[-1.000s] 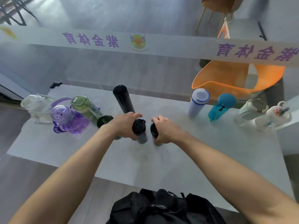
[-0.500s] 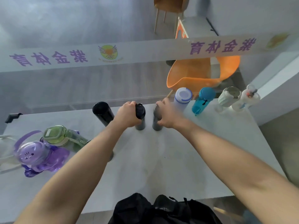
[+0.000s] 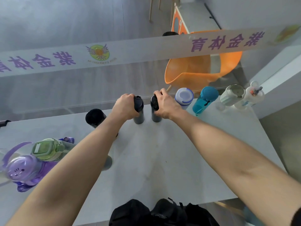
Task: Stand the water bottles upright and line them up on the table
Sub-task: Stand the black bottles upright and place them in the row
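Note:
My left hand [image 3: 125, 107] grips a dark grey bottle [image 3: 139, 111] that stands upright near the far edge of the grey table [image 3: 162, 160]. Right beside it my right hand [image 3: 164, 106] grips a second dark bottle [image 3: 155, 110], also upright. To the right stand a white bottle with a blue ring [image 3: 184, 97], a teal bottle [image 3: 204, 99], a pale green bottle [image 3: 232, 95] and a white bottle [image 3: 254, 94]. A tall black bottle [image 3: 94, 117] stands left of my left arm. A green-lidded bottle [image 3: 48, 149] and a purple bottle [image 3: 22, 170] sit at the near left.
A glass partition with a white banner [image 3: 146, 48] runs just behind the table's far edge. An orange chair [image 3: 200, 69] is beyond it. A black bag [image 3: 161, 212] lies at the table's near edge, below me.
Both hands have carried the two dark bottles from the middle of the table to its far edge, next to the white bottle. The camera view has shifted right and tilted.

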{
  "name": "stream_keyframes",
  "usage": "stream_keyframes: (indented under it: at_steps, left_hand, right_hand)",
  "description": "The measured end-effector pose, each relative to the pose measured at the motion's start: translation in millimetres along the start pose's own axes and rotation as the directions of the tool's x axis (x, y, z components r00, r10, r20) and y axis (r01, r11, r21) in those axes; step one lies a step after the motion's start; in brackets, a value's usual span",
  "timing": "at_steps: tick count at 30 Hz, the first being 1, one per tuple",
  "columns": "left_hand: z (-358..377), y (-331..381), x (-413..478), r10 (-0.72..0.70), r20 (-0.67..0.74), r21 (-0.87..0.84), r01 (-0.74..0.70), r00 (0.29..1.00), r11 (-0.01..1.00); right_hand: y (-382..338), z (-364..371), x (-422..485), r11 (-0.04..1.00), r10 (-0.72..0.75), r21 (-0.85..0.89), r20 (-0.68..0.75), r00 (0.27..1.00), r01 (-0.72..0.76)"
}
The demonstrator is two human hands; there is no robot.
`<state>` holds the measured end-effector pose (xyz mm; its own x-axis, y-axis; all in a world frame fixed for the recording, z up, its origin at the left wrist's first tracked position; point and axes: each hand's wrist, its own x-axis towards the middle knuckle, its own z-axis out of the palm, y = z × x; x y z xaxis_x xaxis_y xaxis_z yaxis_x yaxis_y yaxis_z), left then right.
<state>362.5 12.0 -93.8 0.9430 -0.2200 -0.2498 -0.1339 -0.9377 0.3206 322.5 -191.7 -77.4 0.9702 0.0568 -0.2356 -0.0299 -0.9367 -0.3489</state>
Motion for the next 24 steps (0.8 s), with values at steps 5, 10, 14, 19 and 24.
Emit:
stream_keyframes:
  at_steps: [5, 10, 14, 19, 24]
  left_hand:
    - [-4.3, -10.3, 1.5, -0.025, -0.004, -0.009, 0.025, 1.000, 1.000]
    - [0.6, -4.1, 0.2, -0.012, -0.006, -0.026, 0.012, 1.000, 1.000]
    - [4.2, -5.1, 2.4, -0.006, -0.025, -0.046, 0.005, 1.000, 0.999]
    - [0.1, -3.7, 2.0, -0.017, -0.018, -0.040, 0.016, 1.000, 0.999]
    - [-6.0, -5.8, 1.8, -0.030, -0.001, -0.008, 0.030, 1.000, 1.000]
  right_hand:
    - [-1.6, 1.0, 5.6, 1.000, 0.004, -0.002, -0.006, 1.000, -0.004]
    - [1.1, -6.0, 4.4, 0.999, 0.005, -0.040, 0.076, 0.997, -0.002]
    - [1.2, -34.8, 5.0, 0.999, 0.043, 0.016, 0.000, 0.999, -0.043]
    - [0.1, -65.5, 10.2, 0.999, 0.000, 0.047, -0.032, 0.999, 0.001]
    - [4.7, -46.7, 4.0, 0.991, -0.077, -0.092, 0.192, 0.978, 0.096]
